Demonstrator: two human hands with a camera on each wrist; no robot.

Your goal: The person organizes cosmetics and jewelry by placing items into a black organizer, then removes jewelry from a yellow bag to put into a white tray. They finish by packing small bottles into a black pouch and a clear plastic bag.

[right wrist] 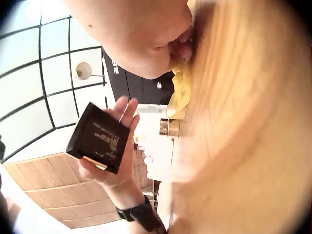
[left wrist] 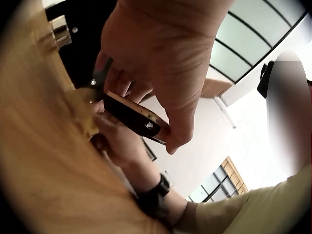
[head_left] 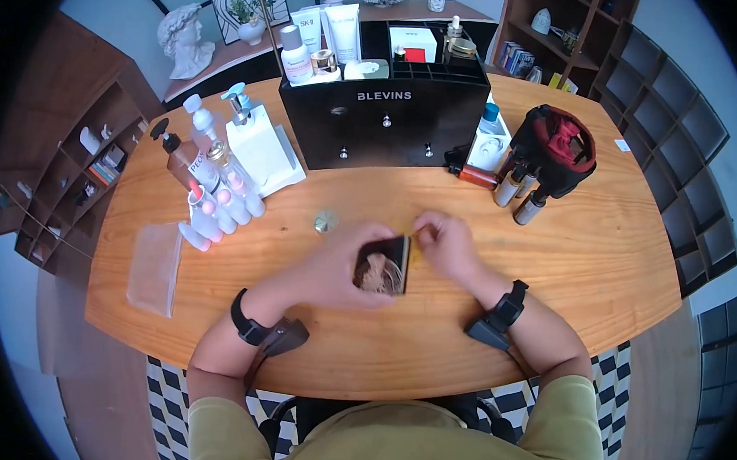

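My left hand (head_left: 333, 266) grips a dark, square makeup compact (right wrist: 100, 136) by its edges, above the middle of the table. Faint gold lettering marks the compact's outer face in the right wrist view; in the head view its inner side shows a reflection-like picture. Close to its right side, my right hand (head_left: 451, 247) pinches a crumpled yellow cloth (right wrist: 180, 92) that hangs thin and soft against the wood. The right fingertips are partly hidden in the right wrist view. A small gold-coloured round jar (head_left: 325, 222) stands on the table beyond the left hand.
A black organizer (head_left: 382, 131) with cosmetics stands at the back. Several bottles (head_left: 221, 181) crowd the left, near a clear pouch (head_left: 154, 269). At the right are a black-and-red bag (head_left: 556, 152), small bottles (head_left: 530, 207) and a white box (head_left: 490, 142). The wooden table (head_left: 600, 267) has a curved edge.
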